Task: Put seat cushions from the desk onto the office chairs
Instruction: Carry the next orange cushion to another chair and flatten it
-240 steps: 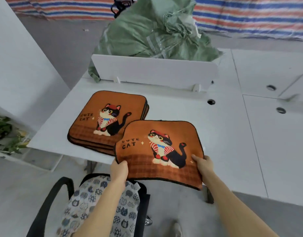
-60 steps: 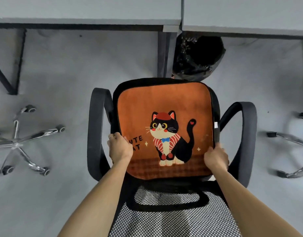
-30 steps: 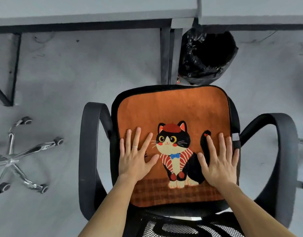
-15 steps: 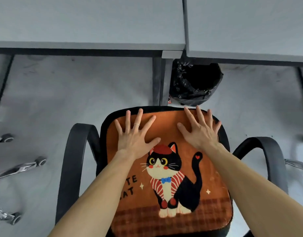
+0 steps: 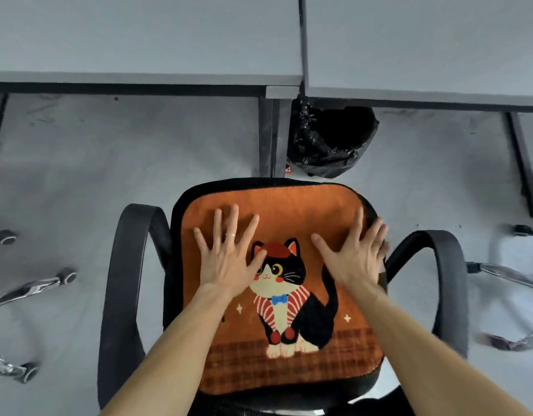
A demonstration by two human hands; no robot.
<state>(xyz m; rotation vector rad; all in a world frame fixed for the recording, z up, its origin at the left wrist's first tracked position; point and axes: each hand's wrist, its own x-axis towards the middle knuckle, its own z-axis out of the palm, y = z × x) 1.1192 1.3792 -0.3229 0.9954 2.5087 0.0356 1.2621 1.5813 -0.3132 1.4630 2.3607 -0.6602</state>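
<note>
The left hand (image 5: 226,259) and right hand (image 5: 354,256) lie flat, fingers straight and spread, palms pressing the far half of the orange plush seat cushion with a black-and-white cat print (image 5: 289,364); neither grips anything. The cushion lies directly beneath both hands, roughly square so no long axis matters, its plaid band toward the person. The right hand sits at the cushion's right edge, the left hand well inside the left edge. It covers the seat of the black office chair with curved armrests (image 5: 124,265), so this placing looks done; lifting straight off should suffice. Beyond, a waste bin lined with a black plastic bag (image 5: 334,145) stands partly under the grey tabletop (image 5: 139,34), its inside too dark to tell.
</note>
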